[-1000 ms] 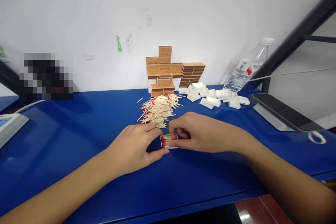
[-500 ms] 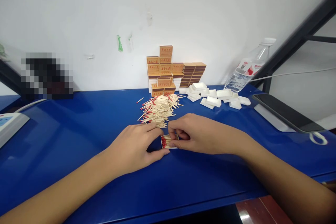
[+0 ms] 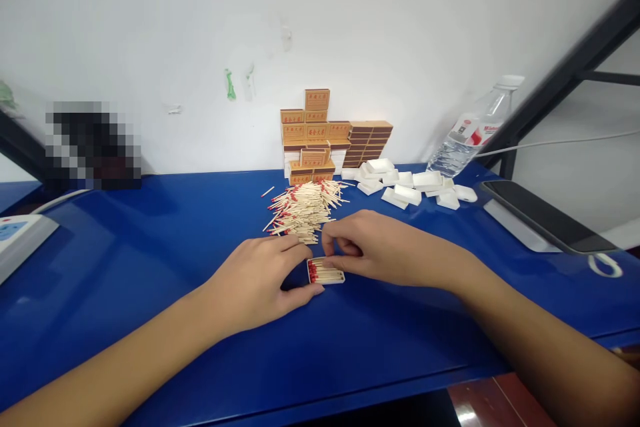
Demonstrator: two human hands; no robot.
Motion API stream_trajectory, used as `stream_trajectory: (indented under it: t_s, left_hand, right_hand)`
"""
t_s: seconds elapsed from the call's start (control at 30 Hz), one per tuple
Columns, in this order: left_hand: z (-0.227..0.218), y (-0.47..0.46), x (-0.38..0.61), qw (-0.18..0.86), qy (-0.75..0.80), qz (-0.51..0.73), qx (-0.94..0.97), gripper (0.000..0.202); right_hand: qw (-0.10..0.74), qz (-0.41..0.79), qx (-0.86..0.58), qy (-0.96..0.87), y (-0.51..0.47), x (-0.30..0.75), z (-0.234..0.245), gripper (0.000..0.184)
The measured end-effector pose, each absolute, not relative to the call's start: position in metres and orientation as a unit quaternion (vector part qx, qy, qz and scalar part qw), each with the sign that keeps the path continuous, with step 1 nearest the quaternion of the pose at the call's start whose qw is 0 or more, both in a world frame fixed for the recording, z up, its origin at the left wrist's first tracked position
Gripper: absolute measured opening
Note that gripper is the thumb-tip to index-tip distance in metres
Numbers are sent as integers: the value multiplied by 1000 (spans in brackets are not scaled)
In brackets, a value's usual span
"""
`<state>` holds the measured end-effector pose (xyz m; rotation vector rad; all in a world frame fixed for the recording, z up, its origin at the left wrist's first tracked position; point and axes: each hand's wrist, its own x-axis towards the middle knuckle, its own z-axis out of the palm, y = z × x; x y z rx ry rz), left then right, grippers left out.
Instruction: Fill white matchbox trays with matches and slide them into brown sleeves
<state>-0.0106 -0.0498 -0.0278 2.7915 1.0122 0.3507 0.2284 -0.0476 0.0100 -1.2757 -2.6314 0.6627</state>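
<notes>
A small white matchbox tray filled with red-tipped matches lies on the blue table. My left hand curls round the tray's left end, thumb and forefinger touching it. My right hand hovers just behind the tray with fingers bent and pinched together; what they hold, if anything, is hidden. A loose pile of matches lies right behind both hands.
Stacked brown matchboxes stand against the white wall. Several empty white trays lie to the right, beside a plastic water bottle. A dark phone rests on a stand at right. A white power strip sits at far left.
My right hand has lifted off the tray and drawn slightly back, uncovering the matches in it. My left hand has stayed in place.
</notes>
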Motion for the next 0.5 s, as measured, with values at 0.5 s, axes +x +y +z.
stream_trajectory:
  t_s: [0.5]
  left_hand:
    - [-28, -50, -11, 70, 335, 115, 933, 29]
  right_hand:
    - [70, 214, -380, -897, -45, 228, 9, 11]
